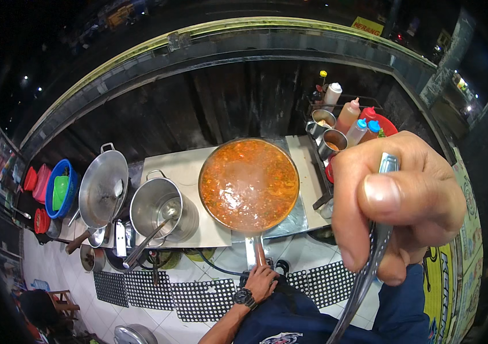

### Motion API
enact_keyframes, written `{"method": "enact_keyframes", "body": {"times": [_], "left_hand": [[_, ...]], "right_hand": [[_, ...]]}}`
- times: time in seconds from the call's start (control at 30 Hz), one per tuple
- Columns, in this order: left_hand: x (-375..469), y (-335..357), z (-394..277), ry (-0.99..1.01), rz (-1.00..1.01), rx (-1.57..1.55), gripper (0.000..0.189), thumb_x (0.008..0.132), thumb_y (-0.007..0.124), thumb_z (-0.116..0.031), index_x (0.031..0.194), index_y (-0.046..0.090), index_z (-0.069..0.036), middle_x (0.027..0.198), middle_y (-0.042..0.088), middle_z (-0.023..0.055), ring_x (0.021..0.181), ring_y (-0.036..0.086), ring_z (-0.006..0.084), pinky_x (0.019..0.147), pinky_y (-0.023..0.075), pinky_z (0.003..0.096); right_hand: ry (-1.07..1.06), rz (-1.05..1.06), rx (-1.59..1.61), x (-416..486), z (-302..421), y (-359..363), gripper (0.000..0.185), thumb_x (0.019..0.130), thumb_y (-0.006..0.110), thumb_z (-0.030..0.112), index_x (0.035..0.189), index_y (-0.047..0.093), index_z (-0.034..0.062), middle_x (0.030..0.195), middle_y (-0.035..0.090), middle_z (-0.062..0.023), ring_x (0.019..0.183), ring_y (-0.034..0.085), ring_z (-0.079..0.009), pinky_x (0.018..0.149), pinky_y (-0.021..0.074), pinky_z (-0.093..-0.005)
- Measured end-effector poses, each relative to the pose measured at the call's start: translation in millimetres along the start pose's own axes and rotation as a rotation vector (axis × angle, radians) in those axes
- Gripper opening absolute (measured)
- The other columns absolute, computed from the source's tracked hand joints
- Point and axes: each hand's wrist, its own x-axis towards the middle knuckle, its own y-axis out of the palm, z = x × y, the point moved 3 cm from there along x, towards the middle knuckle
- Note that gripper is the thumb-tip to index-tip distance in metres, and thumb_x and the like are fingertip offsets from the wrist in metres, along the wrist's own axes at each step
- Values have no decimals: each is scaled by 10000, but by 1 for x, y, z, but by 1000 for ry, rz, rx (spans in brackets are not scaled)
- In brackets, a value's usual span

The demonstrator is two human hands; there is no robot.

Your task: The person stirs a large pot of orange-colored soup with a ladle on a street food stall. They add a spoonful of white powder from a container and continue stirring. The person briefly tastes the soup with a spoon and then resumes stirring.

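A wide pan (201,202) of bubbling orange-red soup with green bits sits before me, steam rising from it. Its handle (260,253), partly wooden, points toward my body. My left hand (262,278), with a black watch on the wrist, is at the near end of this handle; whether its fingers close around it is unclear. Raised close to the camera, my right hand (403,202) pinches a metal utensil (366,275) between thumb and fingers. The utensil slants down toward my lap, and its lower end leaves the picture.
Left of the pan stand a deep steel pot (140,206) holding a ladle (153,236) and a large wok (97,185). Colored plastic baskets (71,189) lie farther left. Squeeze bottles (349,114) and steel cups (334,144) fill a rack at right. Perforated mats (205,299) cover the floor.
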Motion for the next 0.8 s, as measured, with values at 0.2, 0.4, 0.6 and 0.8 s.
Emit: {"method": "enact_keyframes", "body": {"times": [0.2,0.4,0.6,0.8], "left_hand": [[1,-3,-3,4,-5,19,239,874,626,-222,1093,654,-130,1149,623,81,1248,485,263,1104,308,499],[-3,4,2,12,-35,32,246,882,625,-226,1107,647,-130,1164,627,88,1248,496,275,1103,316,502],[1,16,12,42,32,85,312,868,601,-235,1132,636,-74,1209,610,110,1246,494,275,1086,338,486],[-1,5,9,36,11,15,260,864,641,-218,1102,647,-112,1161,619,90,1227,506,260,1061,356,460]], "right_hand": [[43,-3,-42,-6,2,0,407,963,480,262,799,612,-86,510,567,-126,380,511,-99,319,340,-203],[-305,-40,65,16,-14,-31,416,1012,326,169,782,570,-78,406,483,-94,262,382,-78,277,323,-190],[-238,-169,189,33,-61,-81,367,1016,373,198,829,571,-48,408,457,-32,278,363,-67,304,291,-188],[-162,-352,214,22,-113,-102,353,1017,408,225,845,578,-32,443,482,-34,309,349,-71,334,278,-199]]}}
